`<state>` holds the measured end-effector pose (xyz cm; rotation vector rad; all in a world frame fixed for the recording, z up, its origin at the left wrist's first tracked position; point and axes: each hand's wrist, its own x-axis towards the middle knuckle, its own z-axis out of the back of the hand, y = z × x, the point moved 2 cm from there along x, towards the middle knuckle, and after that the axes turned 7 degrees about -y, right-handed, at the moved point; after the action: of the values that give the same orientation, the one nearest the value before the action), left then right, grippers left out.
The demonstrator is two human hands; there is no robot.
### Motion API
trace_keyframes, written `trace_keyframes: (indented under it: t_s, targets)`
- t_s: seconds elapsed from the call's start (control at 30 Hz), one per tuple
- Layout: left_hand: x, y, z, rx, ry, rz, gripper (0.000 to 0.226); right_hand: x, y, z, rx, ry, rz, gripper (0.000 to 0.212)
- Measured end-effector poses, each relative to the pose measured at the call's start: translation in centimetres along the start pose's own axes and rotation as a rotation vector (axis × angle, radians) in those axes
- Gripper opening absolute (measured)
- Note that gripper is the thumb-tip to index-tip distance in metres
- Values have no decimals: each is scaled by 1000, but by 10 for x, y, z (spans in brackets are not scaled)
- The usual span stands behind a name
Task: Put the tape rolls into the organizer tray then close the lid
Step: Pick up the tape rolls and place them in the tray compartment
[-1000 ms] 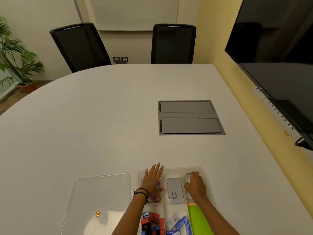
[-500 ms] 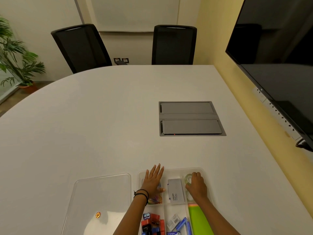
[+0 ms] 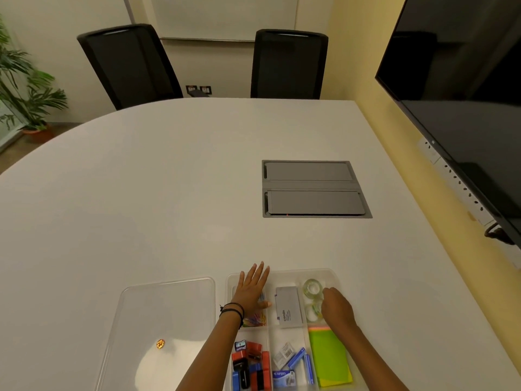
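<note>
Head view: left hand (image 3: pixel 251 292) lies flat, fingers spread, on organizer tray (image 3: pixel 332 273); right hand (image 3: pixel 337 309), loosely curled, apparently empty, touches tape rolls (image 3: pixel 312 289).

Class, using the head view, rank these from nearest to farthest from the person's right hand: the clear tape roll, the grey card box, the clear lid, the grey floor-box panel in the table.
From the right hand:
1. Clear tape roll, just beyond its fingertips.
2. Grey card box, one compartment left.
3. Clear lid, left of the tray.
4. Grey panel, far up the table.
</note>
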<state>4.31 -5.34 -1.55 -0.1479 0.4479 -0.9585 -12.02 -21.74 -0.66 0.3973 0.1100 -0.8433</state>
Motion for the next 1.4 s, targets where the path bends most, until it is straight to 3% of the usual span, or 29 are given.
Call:
trace_keyframes:
  t_s: [0.13, 0.47, 0.57, 0.67, 0.73, 0.83, 0.93, 1.03, 1.1, 1.27, 1.4]
  targets:
    - [0, 0, -1, -1, 2, 5, 88, -4, 8, 1, -46, 71, 31, 16]
    - [0, 1, -1, -5, 2, 5, 90, -4, 14, -2, -93, 160, -43, 39]
    - [0, 1, -1, -14, -3, 2, 90, -3, 14, -1, -54, 185, -61, 34]
    - [0, 1, -1, -20, -6, 1, 90, -5, 13, 1, 0, 190, -82, 8]
    - [0, 0, -1, -24, -8, 2, 90, -4, 10, 0, 15, 165, -114, 26]
    - [0, 0, 0, -16, -5, 2, 90, -5, 10, 2, -5, 129, -100, 19]
    - [0, 0, 0, -15, -2, 3, 90, -3, 7, -5, -28, 140, -70, 33]
    - [0, 0, 1, -13, -1, 5, 89, -6, 14, -6, -56, 124, -55, 5]
    - [0, 0, 1, -9, -1, 5, 89, -6, 17, -9, -90, 102, -64, 19]
    - [-1, -1, 1, -26, -5, 3, 88, -7, 22, -10, -123, 48, -45, 8]
    - [0, 0, 0, -35, -4, 4, 91, -3, 17, -13, -82, 33, -26, 47]
